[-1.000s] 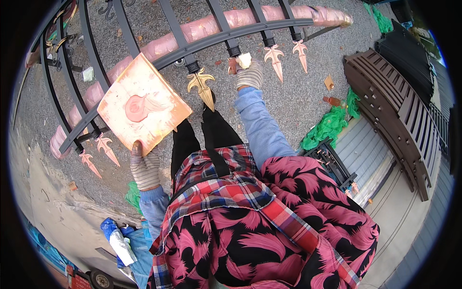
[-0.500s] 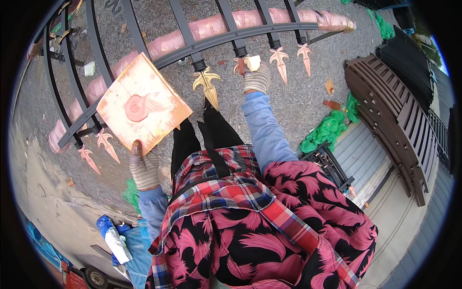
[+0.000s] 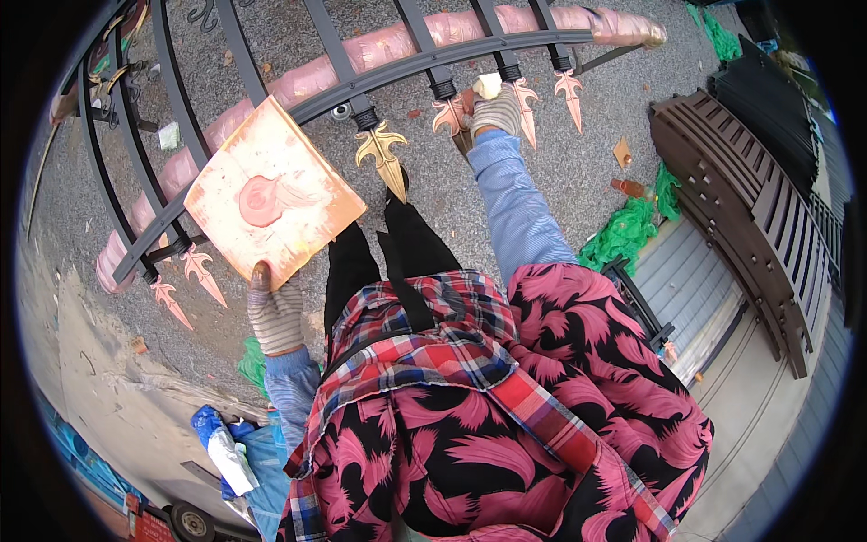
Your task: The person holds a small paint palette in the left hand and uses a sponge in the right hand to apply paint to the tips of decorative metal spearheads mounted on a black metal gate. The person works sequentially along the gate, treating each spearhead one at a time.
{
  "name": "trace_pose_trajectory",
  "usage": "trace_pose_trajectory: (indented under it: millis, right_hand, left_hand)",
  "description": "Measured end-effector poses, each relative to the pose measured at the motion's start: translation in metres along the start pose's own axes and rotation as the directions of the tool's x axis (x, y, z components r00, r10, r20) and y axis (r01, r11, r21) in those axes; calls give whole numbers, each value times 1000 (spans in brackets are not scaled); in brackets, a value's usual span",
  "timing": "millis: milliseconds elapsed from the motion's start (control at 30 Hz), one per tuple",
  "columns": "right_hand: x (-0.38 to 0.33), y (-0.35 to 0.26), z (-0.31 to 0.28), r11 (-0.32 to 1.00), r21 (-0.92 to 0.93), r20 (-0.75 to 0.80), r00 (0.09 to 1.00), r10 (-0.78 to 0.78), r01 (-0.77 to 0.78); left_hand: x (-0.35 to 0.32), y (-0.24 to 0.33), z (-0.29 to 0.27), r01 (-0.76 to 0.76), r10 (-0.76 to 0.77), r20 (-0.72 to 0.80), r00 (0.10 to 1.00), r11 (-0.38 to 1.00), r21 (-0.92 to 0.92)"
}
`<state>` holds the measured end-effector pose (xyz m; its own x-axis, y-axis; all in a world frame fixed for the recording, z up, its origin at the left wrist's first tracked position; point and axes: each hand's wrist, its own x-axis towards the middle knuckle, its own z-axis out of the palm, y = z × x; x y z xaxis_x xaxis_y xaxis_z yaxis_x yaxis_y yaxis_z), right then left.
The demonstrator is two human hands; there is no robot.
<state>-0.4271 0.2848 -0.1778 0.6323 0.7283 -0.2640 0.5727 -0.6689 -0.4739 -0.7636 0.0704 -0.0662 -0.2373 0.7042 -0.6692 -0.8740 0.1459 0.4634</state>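
Spearhead finial (image 3: 448, 116), head view: located at the upper centre of the frame, on the end of one dark bar (image 3: 418, 38). We find its upper part pink and its lower tip darker, and so judge the step in hand to be coating this piece. The right hand (image 3: 498, 110), just beside it, is closed round a pale dabber (image 3: 489, 86); whether the dabber touches the finial we cannot tell. The left hand (image 3: 275, 312), left of centre, is clamped on the lower corner of a palette board (image 3: 239, 163) bearing pink paint (image 3: 260, 200). In our judgement the next move calls for working colour down to the darker tip, with the board kept steady. The gold finial (image 3: 383, 155), to the left, shows no pink.

Count, same view: finials in sight, six, of which five pink or part pink and one gold; bars, eight, two passing behind the board with their ends hidden; curved rail (image 3: 390, 74), one; pink wrapped roll (image 3: 381, 45), one; boards, one; dabbers, one; paint pools, one.
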Motion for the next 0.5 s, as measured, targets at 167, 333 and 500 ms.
trace_pose_trajectory:
  millis: [167, 333, 500]
  right_hand:
    - [-30, -15, -9, 957, -272, 69, 994, -82, 98]
    - [-2, 4, -2, 993, -118, 24, 999, -30, 32]
    - [-16, -21, -23, 983, -172, 87, 993, 77, -61]
  left_hand:
    - [-3, -2, 5, -16, 16, 4, 1000, 998, 63]
    - [-2, -5, 15, 3, -5, 41, 999, 998, 61]
    - [-1, -7, 12, 25, -26, 20, 999, 998, 55]
